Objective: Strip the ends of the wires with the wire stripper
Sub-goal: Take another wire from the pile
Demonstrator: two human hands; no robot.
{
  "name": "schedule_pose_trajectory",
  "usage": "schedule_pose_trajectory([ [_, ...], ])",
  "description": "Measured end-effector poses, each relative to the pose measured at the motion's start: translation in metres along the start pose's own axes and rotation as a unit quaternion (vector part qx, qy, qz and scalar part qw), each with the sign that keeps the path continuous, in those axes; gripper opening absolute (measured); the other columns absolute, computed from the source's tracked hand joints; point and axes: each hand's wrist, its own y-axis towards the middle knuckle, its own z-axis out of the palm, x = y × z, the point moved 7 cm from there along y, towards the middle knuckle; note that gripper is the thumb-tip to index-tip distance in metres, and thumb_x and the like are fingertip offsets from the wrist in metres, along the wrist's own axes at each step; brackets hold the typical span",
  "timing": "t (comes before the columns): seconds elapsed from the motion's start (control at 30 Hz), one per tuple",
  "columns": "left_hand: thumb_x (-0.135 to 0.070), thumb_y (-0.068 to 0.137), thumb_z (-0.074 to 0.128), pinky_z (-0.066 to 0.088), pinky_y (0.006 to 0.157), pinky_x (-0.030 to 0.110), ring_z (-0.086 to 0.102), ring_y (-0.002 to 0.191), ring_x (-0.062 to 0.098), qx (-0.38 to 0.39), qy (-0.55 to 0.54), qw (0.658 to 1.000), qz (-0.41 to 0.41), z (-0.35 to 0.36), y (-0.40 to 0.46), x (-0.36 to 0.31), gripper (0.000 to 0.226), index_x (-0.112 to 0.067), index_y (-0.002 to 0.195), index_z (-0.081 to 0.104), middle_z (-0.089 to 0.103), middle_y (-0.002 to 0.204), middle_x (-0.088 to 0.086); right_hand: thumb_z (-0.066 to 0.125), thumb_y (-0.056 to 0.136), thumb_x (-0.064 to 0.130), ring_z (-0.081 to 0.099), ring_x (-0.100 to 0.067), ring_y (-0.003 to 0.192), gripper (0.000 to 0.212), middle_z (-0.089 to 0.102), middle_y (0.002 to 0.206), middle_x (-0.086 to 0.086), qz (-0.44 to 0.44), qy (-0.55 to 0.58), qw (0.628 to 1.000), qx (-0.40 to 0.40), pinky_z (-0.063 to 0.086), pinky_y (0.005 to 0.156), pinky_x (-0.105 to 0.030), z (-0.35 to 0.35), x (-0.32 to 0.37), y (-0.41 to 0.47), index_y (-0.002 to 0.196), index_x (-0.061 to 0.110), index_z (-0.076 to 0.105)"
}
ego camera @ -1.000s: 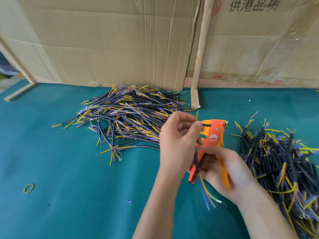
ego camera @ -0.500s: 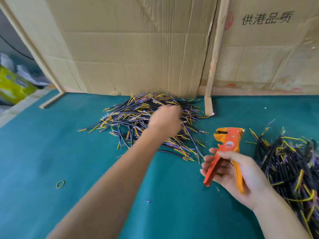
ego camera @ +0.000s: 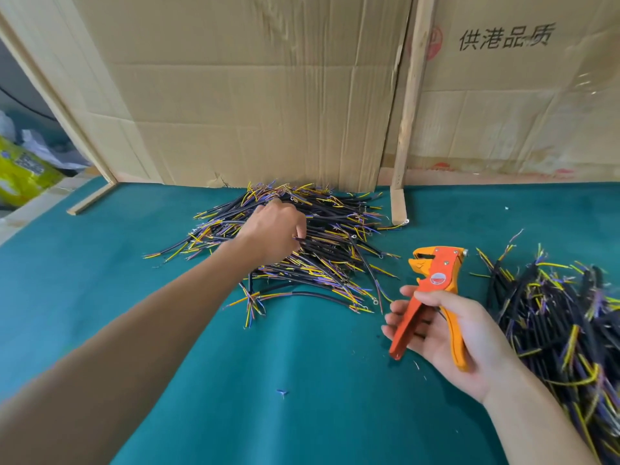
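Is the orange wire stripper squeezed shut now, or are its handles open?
Open. The wire stripper sits in the right hand with its two handles spread apart; no wire is in its head.

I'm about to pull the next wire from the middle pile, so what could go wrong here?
1. The left hand digs into a tangled wire pile, so several may lift together.
2. The right hand holds the wire stripper loosely, handles spread, so it could slip.
3. The right pile lies close, so the piles might mix.
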Motion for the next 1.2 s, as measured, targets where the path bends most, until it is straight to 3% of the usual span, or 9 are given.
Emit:
schedule_pose_trajectory([
  [0.17, -0.016, 0.085, 0.076, 0.051, 0.089, 0.038, 0.065, 0.101, 0.025, 0.035, -0.041, 0.999, -0.004, -0.021, 0.01, 0.01, 0.01, -0.018, 0.095, 0.075, 0.072, 0.099, 0.0, 0.069, 0.071, 0.013, 0.07, -0.041, 0.076, 0.052, 0.068, 0.087, -0.026, 0.003, 0.002, 1.0, 0.001, 0.062, 0.07, -0.05, 0.001, 0.0, -0.001, 0.119, -0.002, 0.061],
  [0.3, -0.011, 0.079, 0.083, 0.047, 0.07, 0.021, 0.065, 0.077, 0.016, -0.029, -0.183, 0.982, -0.034, -0.06, 0.012, 0.019, 0.013, -0.021, 0.08, 0.074, 0.071, 0.077, -0.001, 0.072, 0.069, 0.013, 0.07, -0.041, 0.075, 0.05, 0.068, 0.086, -0.027, 0.003, 0.003, 1.0, 0.001, 0.062, 0.07, -0.05, 0.003, 0.001, -0.001, 0.116, -0.002, 0.062],
  [0.37, -0.005, 0.076, 0.085, 0.047, 0.07, 0.023, 0.061, 0.067, 0.012, -0.078, -0.336, 0.938, -0.04, -0.083, 0.006, 0.021, 0.014, -0.014, 0.08, 0.075, 0.072, 0.072, 0.003, 0.073, 0.067, 0.014, 0.07, -0.041, 0.075, 0.051, 0.068, 0.086, -0.026, 0.003, 0.001, 1.0, 0.001, 0.062, 0.07, -0.049, 0.003, 0.001, -0.001, 0.114, -0.002, 0.061],
  [0.47, -0.002, 0.075, 0.083, 0.051, 0.065, 0.023, 0.06, 0.063, 0.011, -0.151, -0.527, 0.835, -0.05, -0.106, -0.007, 0.016, 0.019, -0.013, 0.082, 0.07, 0.068, 0.069, -0.001, 0.075, 0.066, 0.014, 0.07, -0.041, 0.076, 0.053, 0.067, 0.086, -0.026, 0.007, 0.0, 1.0, 0.004, 0.062, 0.07, -0.049, 0.004, 0.001, -0.001, 0.114, -0.002, 0.06],
  [0.63, 0.001, 0.086, 0.069, 0.061, 0.074, 0.028, 0.071, 0.075, 0.019, -0.147, -0.725, 0.672, -0.043, -0.1, -0.018, -0.025, 0.028, -0.017, 0.065, 0.072, 0.071, 0.074, -0.002, 0.074, 0.067, 0.013, 0.069, -0.041, 0.076, 0.049, 0.066, 0.085, -0.027, 0.008, 0.0, 1.0, 0.003, 0.062, 0.07, -0.049, 0.004, 0.0, -0.002, 0.112, -0.002, 0.061],
  [0.7, 0.003, 0.09, 0.065, 0.062, 0.074, 0.032, 0.074, 0.075, 0.021, -0.131, -0.771, 0.622, -0.037, -0.09, -0.021, -0.045, 0.03, -0.016, 0.068, 0.073, 0.071, 0.076, 0.001, 0.073, 0.068, 0.013, 0.069, -0.041, 0.076, 0.047, 0.066, 0.086, -0.027, 0.009, 0.001, 1.0, 0.004, 0.062, 0.07, -0.05, 0.003, 0.0, -0.002, 0.111, -0.002, 0.061],
  [0.83, -0.002, 0.094, 0.063, 0.06, 0.066, 0.028, 0.069, 0.065, 0.015, -0.104, -0.767, 0.633, -0.031, -0.068, -0.022, -0.078, 0.009, -0.007, 0.091, 0.07, 0.068, 0.067, 0.003, 0.074, 0.066, 0.013, 0.069, -0.041, 0.075, 0.048, 0.066, 0.086, -0.026, 0.011, 0.001, 1.0, 0.002, 0.062, 0.07, -0.05, 0.003, 0.0, -0.002, 0.11, -0.002, 0.062],
  [1.03, -0.007, 0.095, 0.065, 0.054, 0.055, 0.021, 0.065, 0.058, 0.01, -0.097, -0.764, 0.634, -0.071, -0.031, -0.028, -0.091, 0.009, -0.01, 0.095, 0.073, 0.068, 0.072, 0.003, 0.078, 0.06, 0.014, 0.069, -0.041, 0.074, 0.054, 0.066, 0.085, -0.026, 0.018, 0.001, 1.0, 0.0, 0.062, 0.069, -0.05, 0.005, 0.0, 0.0, 0.109, -0.003, 0.062],
  [1.2, -0.001, 0.093, 0.067, 0.049, 0.05, 0.022, 0.064, 0.058, 0.013, -0.163, -0.743, 0.64, -0.104, 0.007, -0.043, -0.096, 0.013, -0.012, 0.098, 0.072, 0.064, 0.073, 0.007, 0.078, 0.058, 0.016, 0.07, -0.04, 0.072, 0.052, 0.068, 0.084, -0.027, 0.018, -0.004, 1.0, -0.006, 0.062, 0.068, -0.049, 0.004, -0.002, -0.001, 0.103, -0.007, 0.065],
])
